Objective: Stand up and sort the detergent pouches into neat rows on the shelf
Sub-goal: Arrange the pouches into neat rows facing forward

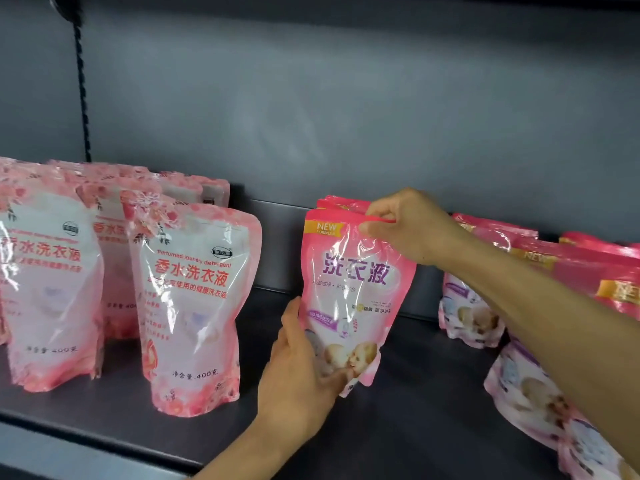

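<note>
Both hands grip the pink pouch [353,292], left hand [304,372] low, right hand [408,226] pinching its top.

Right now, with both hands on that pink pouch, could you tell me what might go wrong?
1. The pouch is tilted, its base seemingly lifted off the shelf; if either grip loosens, it may flop.
2. The right hand only pinches the top edge, which could slip or crumple.
3. The left hand works close to the upright floral pouch; a nudge might topple it.
</note>
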The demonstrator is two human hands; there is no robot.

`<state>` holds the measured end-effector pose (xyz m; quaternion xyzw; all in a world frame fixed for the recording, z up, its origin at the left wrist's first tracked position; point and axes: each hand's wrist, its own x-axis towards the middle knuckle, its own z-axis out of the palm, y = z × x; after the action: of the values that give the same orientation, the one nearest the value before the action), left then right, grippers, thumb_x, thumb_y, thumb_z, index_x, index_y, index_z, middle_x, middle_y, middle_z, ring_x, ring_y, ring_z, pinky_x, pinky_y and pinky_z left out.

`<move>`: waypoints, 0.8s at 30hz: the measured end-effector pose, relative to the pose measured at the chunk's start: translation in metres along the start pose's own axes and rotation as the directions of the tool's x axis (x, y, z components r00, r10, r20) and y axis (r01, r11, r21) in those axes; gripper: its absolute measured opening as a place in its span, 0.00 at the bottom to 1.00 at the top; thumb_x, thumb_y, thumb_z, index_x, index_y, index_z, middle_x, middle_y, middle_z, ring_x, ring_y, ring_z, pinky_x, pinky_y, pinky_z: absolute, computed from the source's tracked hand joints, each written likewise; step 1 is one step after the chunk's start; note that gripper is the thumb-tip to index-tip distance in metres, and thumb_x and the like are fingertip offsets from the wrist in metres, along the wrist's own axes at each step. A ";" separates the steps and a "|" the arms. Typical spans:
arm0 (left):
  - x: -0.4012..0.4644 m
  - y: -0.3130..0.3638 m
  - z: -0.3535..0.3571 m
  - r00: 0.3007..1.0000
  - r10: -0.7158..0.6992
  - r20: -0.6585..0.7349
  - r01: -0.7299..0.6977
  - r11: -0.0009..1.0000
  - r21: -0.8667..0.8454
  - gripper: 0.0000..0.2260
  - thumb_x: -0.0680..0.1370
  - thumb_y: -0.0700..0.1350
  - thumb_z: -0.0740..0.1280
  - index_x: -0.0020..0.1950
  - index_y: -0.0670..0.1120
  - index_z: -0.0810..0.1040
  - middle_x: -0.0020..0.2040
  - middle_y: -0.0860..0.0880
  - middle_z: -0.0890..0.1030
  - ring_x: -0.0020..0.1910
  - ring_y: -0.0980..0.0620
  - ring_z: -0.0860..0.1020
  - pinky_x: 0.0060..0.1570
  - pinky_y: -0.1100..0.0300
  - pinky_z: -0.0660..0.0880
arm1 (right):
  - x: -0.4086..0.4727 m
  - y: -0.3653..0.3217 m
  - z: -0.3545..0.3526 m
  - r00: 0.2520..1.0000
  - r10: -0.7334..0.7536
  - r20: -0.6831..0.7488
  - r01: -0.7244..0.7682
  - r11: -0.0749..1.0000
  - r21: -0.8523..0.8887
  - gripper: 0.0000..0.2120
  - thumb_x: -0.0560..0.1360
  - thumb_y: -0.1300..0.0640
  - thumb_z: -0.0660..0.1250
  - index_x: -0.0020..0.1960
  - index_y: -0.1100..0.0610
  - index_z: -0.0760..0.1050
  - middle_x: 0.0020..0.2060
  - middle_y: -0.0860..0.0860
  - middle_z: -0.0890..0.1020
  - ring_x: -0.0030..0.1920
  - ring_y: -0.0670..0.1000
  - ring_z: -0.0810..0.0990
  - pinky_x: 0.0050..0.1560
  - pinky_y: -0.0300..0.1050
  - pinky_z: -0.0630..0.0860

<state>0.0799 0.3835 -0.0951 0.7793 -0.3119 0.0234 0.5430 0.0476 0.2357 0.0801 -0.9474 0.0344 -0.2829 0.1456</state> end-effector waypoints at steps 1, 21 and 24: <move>-0.001 -0.001 0.001 1.000 0.009 0.006 -0.009 1.000 0.012 0.47 0.58 0.64 0.71 0.67 0.66 0.44 0.62 0.58 0.70 0.58 0.56 0.74 0.51 0.51 0.78 | -0.002 0.002 0.001 0.999 0.034 -0.021 -0.033 0.999 0.038 0.07 0.73 0.56 0.69 0.39 0.57 0.80 0.38 0.49 0.82 0.39 0.45 0.77 0.43 0.38 0.71; 0.004 -0.009 0.003 1.000 0.008 0.025 -0.012 0.986 0.164 0.46 0.66 0.56 0.74 0.68 0.61 0.41 0.63 0.54 0.72 0.58 0.52 0.75 0.61 0.46 0.70 | -0.075 0.023 0.054 0.908 0.373 -0.190 -0.244 0.841 0.483 0.04 0.76 0.56 0.65 0.47 0.54 0.78 0.46 0.62 0.83 0.50 0.64 0.81 0.52 0.64 0.77; 0.003 -0.008 0.003 1.000 -0.005 0.022 0.002 0.991 0.135 0.49 0.65 0.58 0.75 0.71 0.60 0.40 0.69 0.52 0.67 0.65 0.50 0.70 0.64 0.45 0.68 | -0.085 0.019 0.048 0.911 0.363 -0.195 -0.227 0.837 0.497 0.07 0.76 0.58 0.66 0.50 0.47 0.73 0.47 0.46 0.83 0.48 0.43 0.82 0.51 0.43 0.80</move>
<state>0.0856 0.3815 -0.1019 0.8149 -0.3146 0.0348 0.4855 0.0029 0.2426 -0.0079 -0.8177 0.1333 -0.3883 0.4035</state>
